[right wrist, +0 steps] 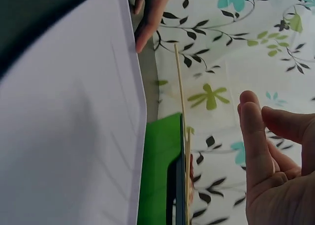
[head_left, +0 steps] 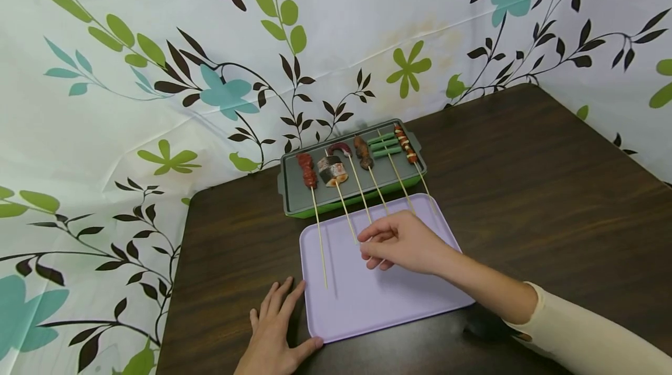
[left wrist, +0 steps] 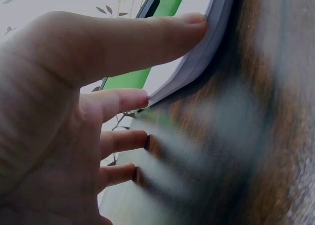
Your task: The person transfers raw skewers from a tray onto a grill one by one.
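Observation:
My right hand (head_left: 399,241) hovers over the lilac tray (head_left: 362,311), its fingers loosely bent and holding nothing, near the stick end of the skewer with a black-banded roll (head_left: 332,172). In the right wrist view its fingers (right wrist: 253,131) stand apart from the sticks. Flat on the table, my left hand (head_left: 273,331) has spread fingers, with the thumb (left wrist: 182,30) against the tray's near left corner. Across the grey-topped grill (head_left: 291,191) lie skewers: red meat (head_left: 307,171), a dark red curl (head_left: 341,147), brown pieces (head_left: 362,152), green stalks (head_left: 387,153) and a red-and-white one (head_left: 406,144).
The skewers' sticks jut forward over the tray's far side. Dark wood tabletop (head_left: 525,188) surrounds the tray and grill. Behind them hangs a white cloth (head_left: 346,13) with printed leaves and flowers.

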The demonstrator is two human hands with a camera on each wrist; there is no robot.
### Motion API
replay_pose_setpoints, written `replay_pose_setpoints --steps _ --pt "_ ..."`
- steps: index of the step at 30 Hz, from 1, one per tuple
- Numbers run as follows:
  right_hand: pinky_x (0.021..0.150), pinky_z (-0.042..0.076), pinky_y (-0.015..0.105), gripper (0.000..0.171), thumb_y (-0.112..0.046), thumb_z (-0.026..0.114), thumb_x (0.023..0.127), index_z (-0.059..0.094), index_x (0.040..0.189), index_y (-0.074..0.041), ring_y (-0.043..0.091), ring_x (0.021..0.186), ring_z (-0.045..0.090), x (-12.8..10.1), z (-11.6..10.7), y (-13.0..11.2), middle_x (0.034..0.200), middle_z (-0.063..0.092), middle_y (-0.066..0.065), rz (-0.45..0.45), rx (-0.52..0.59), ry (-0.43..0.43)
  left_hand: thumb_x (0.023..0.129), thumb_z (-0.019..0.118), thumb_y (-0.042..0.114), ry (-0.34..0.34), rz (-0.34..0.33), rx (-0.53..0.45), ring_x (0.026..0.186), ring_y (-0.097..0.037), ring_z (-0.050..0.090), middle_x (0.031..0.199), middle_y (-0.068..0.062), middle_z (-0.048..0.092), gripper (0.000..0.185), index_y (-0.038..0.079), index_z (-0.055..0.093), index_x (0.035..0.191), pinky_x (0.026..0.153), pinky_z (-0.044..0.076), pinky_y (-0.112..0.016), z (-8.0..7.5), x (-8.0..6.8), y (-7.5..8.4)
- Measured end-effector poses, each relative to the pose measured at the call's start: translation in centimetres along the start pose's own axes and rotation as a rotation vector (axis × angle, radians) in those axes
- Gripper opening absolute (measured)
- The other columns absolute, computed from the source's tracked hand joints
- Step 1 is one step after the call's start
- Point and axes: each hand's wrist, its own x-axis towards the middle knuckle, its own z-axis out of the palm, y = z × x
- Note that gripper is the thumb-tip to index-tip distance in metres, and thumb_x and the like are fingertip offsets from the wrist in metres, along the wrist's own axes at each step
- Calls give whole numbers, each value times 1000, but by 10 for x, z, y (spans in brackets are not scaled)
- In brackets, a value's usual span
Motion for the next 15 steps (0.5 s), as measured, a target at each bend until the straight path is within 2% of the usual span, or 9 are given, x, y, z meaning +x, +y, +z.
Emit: replay_pose_setpoints --steps 5,9,12,15 --pt "65 58 36 29 -12 70 90 67 111 8 24 75 72 -28 -20 6 89 72 14 -43 -22 70 71 74 68 -6 -3 5 142 -44 19 156 -10 29 98 32 33 153 87 13 -87 2 -1 0" --pt "64 58 36 22 -9 72 90 69 106 6 23 71 72 -51 -36 16 84 72 11 -150 -73 222 71 74 69 3 5 13 142 -44 20 156 -10 30 99 32 33 153 88 14 -87 3 -1 0" --pt "59 57 31 16 -4 73 87 72 103 0 19 67 71 -68 -49 24 81 73 5 -260 -212 383 71 73 69 2 7 26 143 -43 20 156 -10 30 99 33 33 153 89 15 -86 3 0 1" --pt "56 54 22 22 0 78 82 74 102 -8 9 64 69 -84 -65 31 82 73 -1 -349 -442 542 72 70 73 1 -2 41 142 -43 22 156 -11 31 99 32 33 154 91 17 -84 1 -1 1"
